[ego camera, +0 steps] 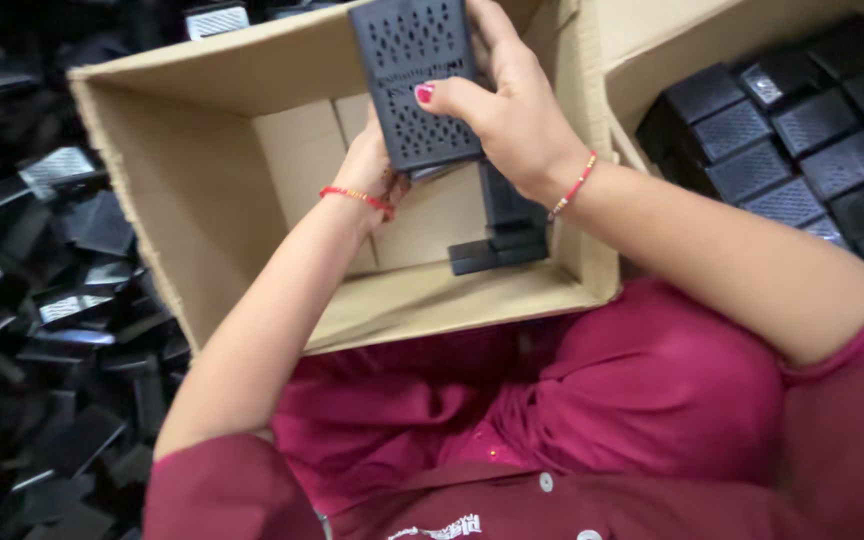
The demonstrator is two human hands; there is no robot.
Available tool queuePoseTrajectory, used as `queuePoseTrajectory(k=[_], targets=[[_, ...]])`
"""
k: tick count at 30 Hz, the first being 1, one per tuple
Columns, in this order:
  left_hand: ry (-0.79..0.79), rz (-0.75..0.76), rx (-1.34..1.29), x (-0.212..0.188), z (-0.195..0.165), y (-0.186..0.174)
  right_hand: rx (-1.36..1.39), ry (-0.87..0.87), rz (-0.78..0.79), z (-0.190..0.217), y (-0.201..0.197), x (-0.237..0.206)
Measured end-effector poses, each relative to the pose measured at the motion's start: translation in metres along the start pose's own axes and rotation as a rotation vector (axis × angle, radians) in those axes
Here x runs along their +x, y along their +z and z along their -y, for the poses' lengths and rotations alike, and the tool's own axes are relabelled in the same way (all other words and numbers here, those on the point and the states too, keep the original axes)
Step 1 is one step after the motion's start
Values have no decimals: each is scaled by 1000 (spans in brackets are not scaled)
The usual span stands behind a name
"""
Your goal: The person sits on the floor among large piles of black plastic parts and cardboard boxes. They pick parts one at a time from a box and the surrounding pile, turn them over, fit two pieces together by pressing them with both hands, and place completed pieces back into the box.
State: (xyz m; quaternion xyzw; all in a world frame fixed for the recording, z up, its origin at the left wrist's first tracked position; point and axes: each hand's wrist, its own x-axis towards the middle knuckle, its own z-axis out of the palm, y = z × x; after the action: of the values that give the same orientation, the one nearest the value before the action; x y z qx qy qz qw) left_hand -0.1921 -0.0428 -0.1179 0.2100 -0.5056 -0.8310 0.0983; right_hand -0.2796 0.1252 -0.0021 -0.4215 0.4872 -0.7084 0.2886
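Note:
Both my hands hold a black perforated plastic casing [414,70] above an open cardboard box [202,190]. My right hand [512,110] wraps its right side, thumb pressed on the vented face. My left hand [372,170] is under the casing and mostly hidden behind it. Two or three black pieces [502,235] stand in the box's near right corner.
A second cardboard box [642,50] on the right holds several black perforated casings [792,130] in rows. A heap of loose black plastic parts [52,300] covers the floor on the left. My lap in dark red cloth [552,420] is below the box.

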Motion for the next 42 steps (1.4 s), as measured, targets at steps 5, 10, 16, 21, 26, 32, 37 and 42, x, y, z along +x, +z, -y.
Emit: queuePoseTrajectory(k=[5, 10, 16, 21, 26, 32, 37, 42], targets=[[236, 17, -240, -40, -16, -1, -499, -99, -51, 0, 14, -3], [248, 34, -193, -63, -29, 24, -39, 71, 42, 25, 24, -12], [468, 140, 85, -66, -18, 45, 228, 314, 160, 53, -11, -28], [68, -39, 523, -46, 27, 61, 445, 226, -43, 79, -117, -109], [-134, 13, 879, -20, 83, 56, 319, 117, -511, 111, -213, -281], [-356, 85, 594, 18, 130, 31, 298, 313, -899, 119, -250, -442], [-95, 264, 896, 26, 142, 5, 310, 528, -1140, 75, -269, -532], [111, 313, 998, 23, 135, -1, 339, 631, -1255, 14, -293, -581]])
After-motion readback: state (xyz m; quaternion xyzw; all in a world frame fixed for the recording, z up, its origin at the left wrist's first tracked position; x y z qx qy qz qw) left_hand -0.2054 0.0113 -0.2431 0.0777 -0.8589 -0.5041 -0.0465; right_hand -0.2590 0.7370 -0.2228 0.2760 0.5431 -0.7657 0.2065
